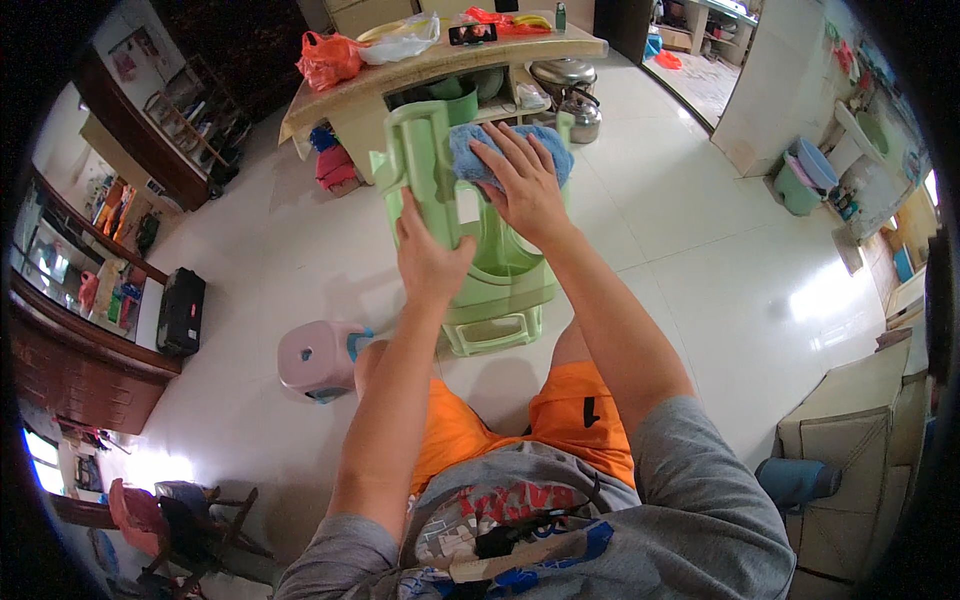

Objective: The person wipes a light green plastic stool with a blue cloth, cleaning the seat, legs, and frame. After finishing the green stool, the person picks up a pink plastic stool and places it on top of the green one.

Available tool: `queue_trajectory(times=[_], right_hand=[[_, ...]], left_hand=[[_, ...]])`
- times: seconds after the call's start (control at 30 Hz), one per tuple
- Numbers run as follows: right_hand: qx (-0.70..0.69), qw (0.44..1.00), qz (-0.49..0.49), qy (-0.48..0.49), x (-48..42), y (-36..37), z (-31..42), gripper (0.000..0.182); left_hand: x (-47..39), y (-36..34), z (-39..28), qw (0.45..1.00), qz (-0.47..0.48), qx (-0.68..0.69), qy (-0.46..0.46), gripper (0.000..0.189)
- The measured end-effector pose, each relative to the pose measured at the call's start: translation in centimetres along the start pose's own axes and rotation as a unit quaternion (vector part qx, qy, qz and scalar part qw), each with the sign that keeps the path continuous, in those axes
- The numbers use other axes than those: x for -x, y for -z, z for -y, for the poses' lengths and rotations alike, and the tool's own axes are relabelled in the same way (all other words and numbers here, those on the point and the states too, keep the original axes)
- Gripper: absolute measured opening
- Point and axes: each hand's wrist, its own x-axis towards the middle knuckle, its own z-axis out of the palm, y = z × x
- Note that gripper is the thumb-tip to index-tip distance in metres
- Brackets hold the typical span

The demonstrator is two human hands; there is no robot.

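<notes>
A light green plastic frame (502, 285), perhaps a child's chair, stands upright on the tiled floor in front of my knees. My left hand (433, 259) grips its left upright part, the thumb towards the middle and the fingers partly hidden. Against the upper part of the frame, my right hand (525, 176) presses a folded blue cloth (469, 154), its fingers spread over the cloth. The cloth hides some of the frame's top. What the cloth touches behind it cannot be seen.
A pink plastic stool (315, 356) is beside my left knee. Beyond the frame is a counter (540, 49) bearing plastic bags and a phone (472, 34). A metal kettle (581, 118) is on the floor by it. A black case (181, 311) lies far left, a green bucket (795, 186) far right.
</notes>
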Motion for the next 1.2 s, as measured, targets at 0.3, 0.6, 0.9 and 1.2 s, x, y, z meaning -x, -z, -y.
queue_trajectory(times=[0.3, 0.6, 0.9, 1.2], right_hand=[[-0.038, 0.967, -0.001, -0.253, 1.2, -0.2, -3.2, 0.044], [-0.072, 0.865, -0.038, -0.495, 0.6, -0.7, -8.0, 0.039], [-0.084, 0.947, -0.112, -0.289, 1.0, -2.6, 1.4, 0.039], [-0.06, 0.996, 0.046, 0.046, -2.3, -1.4, 5.9, 0.05]], left_hand=[[-0.7, 0.9, 2.0, 0.998, 0.01, 0.028, 0.048, 0.107], [0.1, 0.6, 1.2, 0.999, 0.015, 0.031, 0.006, 0.106], [1.2, -0.2, -0.1, 1.0, 0.015, -0.021, 0.01, 0.113], [1.3, 1.0, 0.4, 0.999, 0.031, 0.038, 0.014, 0.111]])
